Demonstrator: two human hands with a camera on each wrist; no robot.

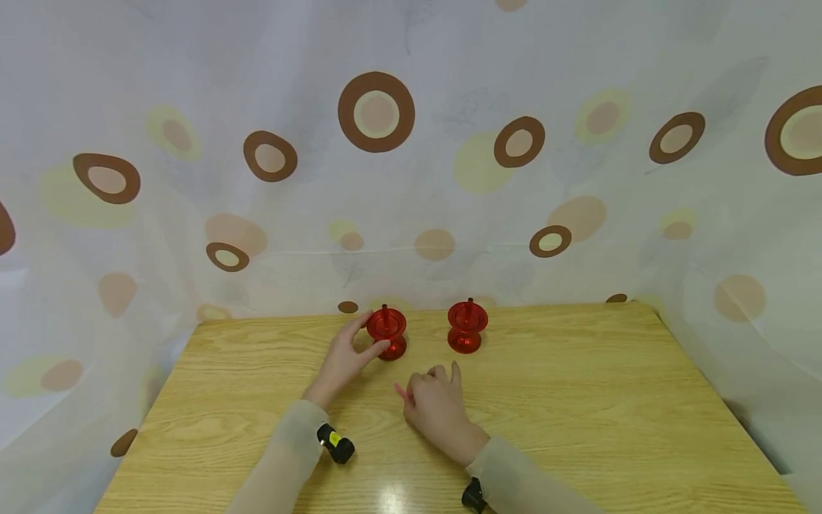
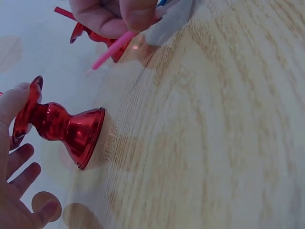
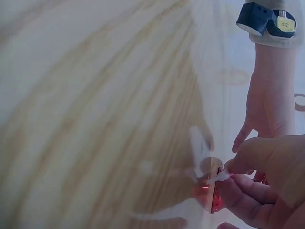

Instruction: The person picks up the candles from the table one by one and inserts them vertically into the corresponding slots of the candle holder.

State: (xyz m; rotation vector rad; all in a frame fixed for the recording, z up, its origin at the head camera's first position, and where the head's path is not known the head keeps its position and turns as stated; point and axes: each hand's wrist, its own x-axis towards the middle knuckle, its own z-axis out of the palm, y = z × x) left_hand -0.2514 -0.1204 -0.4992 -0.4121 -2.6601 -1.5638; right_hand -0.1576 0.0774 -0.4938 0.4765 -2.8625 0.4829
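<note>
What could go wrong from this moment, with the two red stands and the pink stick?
The left grip holds the left red stand near its top, above a narrow waist, so a push might tip it. The pink stick is pinched in the right grip and could slip or turn. The right red stand is just beyond the right grip, which may knock it.

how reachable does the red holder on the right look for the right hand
Probably yes: the right hand is close in front of that red holder with nothing visible between them, though the pink stick it pinches might hamper a grasp.
</note>
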